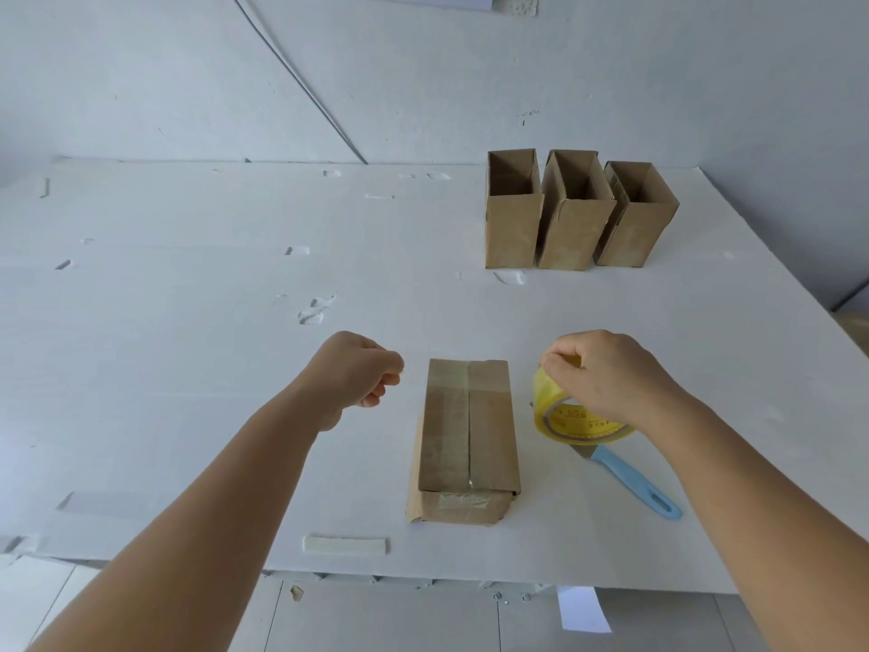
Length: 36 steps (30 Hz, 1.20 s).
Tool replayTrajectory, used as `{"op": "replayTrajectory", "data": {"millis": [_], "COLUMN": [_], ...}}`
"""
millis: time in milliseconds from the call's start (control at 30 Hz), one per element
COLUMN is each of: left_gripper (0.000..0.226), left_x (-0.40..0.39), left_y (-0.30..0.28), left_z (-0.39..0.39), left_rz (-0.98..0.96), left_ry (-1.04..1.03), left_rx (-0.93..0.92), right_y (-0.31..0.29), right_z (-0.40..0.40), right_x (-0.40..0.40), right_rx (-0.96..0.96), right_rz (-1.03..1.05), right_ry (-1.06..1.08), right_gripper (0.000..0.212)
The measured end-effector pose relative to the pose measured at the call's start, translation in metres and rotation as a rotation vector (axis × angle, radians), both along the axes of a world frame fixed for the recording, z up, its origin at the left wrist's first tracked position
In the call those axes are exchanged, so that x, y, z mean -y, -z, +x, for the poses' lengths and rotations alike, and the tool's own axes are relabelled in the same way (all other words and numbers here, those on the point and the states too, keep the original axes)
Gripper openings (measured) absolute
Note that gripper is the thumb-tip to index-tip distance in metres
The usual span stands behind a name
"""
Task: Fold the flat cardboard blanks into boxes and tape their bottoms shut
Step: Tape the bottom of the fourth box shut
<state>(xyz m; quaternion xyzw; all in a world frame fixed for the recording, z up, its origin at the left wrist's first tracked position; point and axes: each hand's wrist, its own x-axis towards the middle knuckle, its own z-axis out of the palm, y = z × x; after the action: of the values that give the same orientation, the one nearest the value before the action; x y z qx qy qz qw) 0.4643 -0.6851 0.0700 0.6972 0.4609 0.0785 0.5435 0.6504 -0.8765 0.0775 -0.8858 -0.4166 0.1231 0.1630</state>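
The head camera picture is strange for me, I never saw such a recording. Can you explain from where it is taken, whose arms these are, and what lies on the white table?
There is no machine here. A person wears a camera on the head, so the single picture looks forward and down at their own two bare arms.

The right hand grips a yellow tape roll from above. The left hand is loosely closed and seems to hold nothing.

Between the hands, on the white table, stands a cardboard box, its taped bottom facing up. Beside the roll lies a knife with a light blue handle, its blade partly hidden under the roll. At the far right stand three finished boxes in a row, open tops upward.
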Motion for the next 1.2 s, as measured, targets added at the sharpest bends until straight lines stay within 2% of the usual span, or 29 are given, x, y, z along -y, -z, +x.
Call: {"op": "replayTrajectory", "data": {"millis": [267,500,667,833,900,1067,1133,1200], "left_gripper": [0.015,0.016,0.020,0.018,0.024,0.015,0.024,0.030], "left_x": [-0.003,0.011,0.029,0.036,0.037,0.041,0.037,0.038], "left_y": [0.009,0.032,0.049,0.047,0.047,0.051,0.045,0.027], "left_z": [0.000,0.002,0.008,0.008,0.005,-0.003,-0.004,-0.003], "left_rz": [-0.016,-0.032,-0.091,-0.076,-0.091,0.027,0.222,0.500], "left_ry": [0.012,0.042,0.045,-0.024,-0.039,-0.086,-0.088,0.023], "left_rx": [-0.009,-0.042,-0.044,-0.030,-0.024,-0.018,0.005,0.105], "right_y": [0.006,0.034,0.058,0.062,0.063,0.063,0.062,0.060], "right_z": [0.001,-0.012,-0.033,-0.037,-0.039,-0.038,-0.039,-0.041], "right_x": [-0.002,-0.005,-0.012,-0.011,-0.011,-0.009,-0.008,-0.008], "right_rx": [-0.003,-0.061,0.089,0.157,0.175,0.140,0.119,0.127], "right_rz": [-0.005,-0.022,-0.032,-0.020,-0.009,0.016,0.033,0.051], "right_ry": [-0.007,0.010,-0.030,0.011,0.014,0.025,0.023,0.013], "right_gripper": [0.028,0.027,0.028,0.028,0.028,0.028,0.028,0.028]}}
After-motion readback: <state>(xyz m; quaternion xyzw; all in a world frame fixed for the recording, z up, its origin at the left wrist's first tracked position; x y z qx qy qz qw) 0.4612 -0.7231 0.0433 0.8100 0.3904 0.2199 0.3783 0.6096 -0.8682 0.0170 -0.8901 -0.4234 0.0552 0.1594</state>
